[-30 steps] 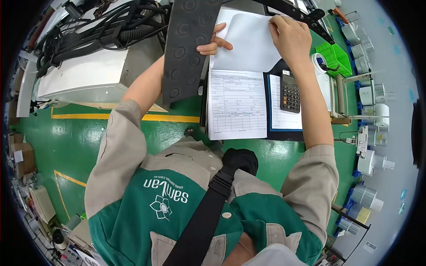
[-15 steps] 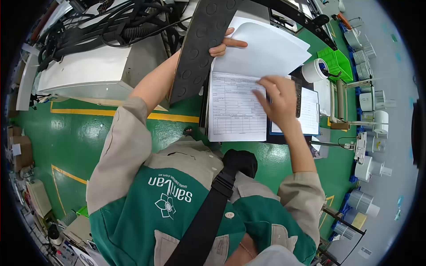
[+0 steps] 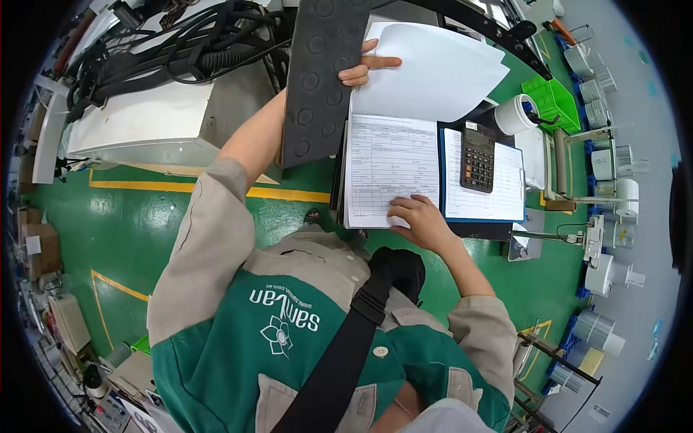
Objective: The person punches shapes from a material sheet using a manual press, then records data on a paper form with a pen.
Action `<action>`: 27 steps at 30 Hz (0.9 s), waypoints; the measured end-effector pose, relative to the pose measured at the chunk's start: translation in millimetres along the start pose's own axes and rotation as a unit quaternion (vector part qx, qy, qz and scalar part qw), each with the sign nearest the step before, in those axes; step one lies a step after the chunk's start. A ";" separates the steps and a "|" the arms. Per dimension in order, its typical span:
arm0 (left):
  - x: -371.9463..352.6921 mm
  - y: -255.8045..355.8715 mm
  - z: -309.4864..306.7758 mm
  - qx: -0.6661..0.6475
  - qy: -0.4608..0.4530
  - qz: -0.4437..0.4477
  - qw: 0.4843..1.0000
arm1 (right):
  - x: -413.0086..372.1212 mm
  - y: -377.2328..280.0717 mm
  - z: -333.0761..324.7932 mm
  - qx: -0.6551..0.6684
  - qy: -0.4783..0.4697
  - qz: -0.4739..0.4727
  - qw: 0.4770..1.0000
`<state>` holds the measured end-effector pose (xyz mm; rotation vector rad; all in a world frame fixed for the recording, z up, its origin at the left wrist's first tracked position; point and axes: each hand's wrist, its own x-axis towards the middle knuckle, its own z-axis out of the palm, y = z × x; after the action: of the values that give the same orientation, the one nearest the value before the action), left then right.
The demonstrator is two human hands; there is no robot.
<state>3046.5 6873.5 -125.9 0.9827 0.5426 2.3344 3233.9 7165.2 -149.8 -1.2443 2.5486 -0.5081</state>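
A stack of printed forms (image 3: pixel 393 155) lies in front of me, its top sheets (image 3: pixel 433 68) folded up and away with their blank backs showing. My left hand (image 3: pixel 361 66) reaches behind a black panel with round studs (image 3: pixel 315 79); its fingers come round the panel's edge and hold the folded-back sheets, while the rest of it is hidden. At the lower right corner of the exposed form, my right hand (image 3: pixel 422 222) rests with its fingers apart on the paper. Beside the forms is a blue clipboard (image 3: pixel 521 206) with a sheet, and a black calculator (image 3: pixel 477 159) on it.
A white bucket (image 3: pixel 515 115) and a green crate (image 3: pixel 552 102) stand beyond the clipboard. Left is a white machine housing (image 3: pixel 144 123) with black cables (image 3: pixel 209 58). Spools (image 3: pixel 624 198) line the right wall. The green floor (image 3: pixel 289 216) carries yellow lines.
My right hand has moved down from above the form to its lower right corner, uncovering the calculator. The left hand still holds the folded-back sheets.
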 end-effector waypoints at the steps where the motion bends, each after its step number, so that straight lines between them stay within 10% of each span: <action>1: -0.5 0.6 3.7 0.002 0.009 -0.003 1.000 | -0.1 -0.7 -2.7 0.016 -0.014 0.002 1.000; 27: -1.4 -0.3 15.3 0.023 -0.004 -0.030 0.999 | 15.2 1.4 -49.6 0.051 0.080 0.049 0.994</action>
<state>3058.8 6875.2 -116.8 0.9824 0.6166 2.2723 3205.1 7163.5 -106.7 -1.0765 2.6614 -0.7344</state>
